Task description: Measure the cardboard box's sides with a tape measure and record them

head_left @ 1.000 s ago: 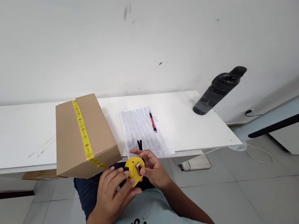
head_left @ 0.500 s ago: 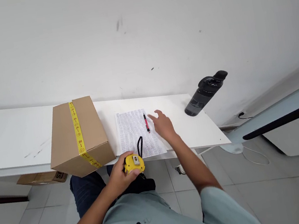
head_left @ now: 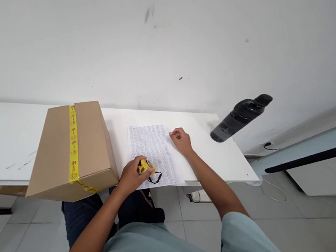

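Note:
My left hand (head_left: 132, 175) is closed round a yellow tape measure (head_left: 145, 167), held over the near part of a densely written sheet of paper (head_left: 152, 145). Its black wrist strap (head_left: 155, 179) hangs in a loop over the paper's near edge. Just right of the sheet, my right hand (head_left: 181, 140) has its fingers curled shut on a pen (head_left: 175, 133). Only a bit of the pen's red shows; the fingers hide the rest.
A taped cardboard box (head_left: 91, 141) stands left of the paper on the white table (head_left: 201, 138). Toward the table's right end is a black bottle (head_left: 233, 120). A wall (head_left: 112, 46) runs behind, and another cardboard box (head_left: 11, 190) is partly visible below the table.
My right hand has closed on the pen, which has left the paper. The tape measure has moved up over the sheet in my left hand and turned. The view has swung a little.

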A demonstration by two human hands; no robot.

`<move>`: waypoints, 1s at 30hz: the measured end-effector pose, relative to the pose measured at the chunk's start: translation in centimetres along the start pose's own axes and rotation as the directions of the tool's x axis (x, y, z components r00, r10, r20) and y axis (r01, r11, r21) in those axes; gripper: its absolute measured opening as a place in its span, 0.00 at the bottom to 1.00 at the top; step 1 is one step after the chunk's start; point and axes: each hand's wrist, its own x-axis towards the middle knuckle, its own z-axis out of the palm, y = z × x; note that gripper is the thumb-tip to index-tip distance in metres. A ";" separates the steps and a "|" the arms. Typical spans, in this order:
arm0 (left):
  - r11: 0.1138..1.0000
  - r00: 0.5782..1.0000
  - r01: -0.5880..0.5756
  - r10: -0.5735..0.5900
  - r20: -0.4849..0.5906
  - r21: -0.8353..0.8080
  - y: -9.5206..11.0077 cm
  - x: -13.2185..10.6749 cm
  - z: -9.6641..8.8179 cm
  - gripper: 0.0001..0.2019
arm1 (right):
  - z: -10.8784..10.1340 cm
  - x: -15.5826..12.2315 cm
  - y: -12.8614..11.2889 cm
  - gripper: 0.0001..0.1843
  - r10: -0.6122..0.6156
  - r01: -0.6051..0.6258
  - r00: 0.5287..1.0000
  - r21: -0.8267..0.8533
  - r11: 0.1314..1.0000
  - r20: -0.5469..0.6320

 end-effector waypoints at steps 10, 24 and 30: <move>0.990 0.991 -0.130 0.129 0.021 0.058 -0.8 0.1 0.5 0.21 | 0.5 0.1 0.7 0.24 0.151 -0.182 0.982 0.368 0.912 0.112; 0.987 0.988 -0.150 0.148 0.037 0.058 -0.7 0.4 0.5 0.22 | 0.5 -0.2 0.4 0.20 0.214 -0.253 0.966 0.372 0.893 0.143; 0.990 0.990 -0.131 0.128 0.052 0.052 -0.5 0.3 0.5 0.22 | 0.5 -0.3 0.3 0.19 0.227 -0.256 0.966 0.370 0.893 0.122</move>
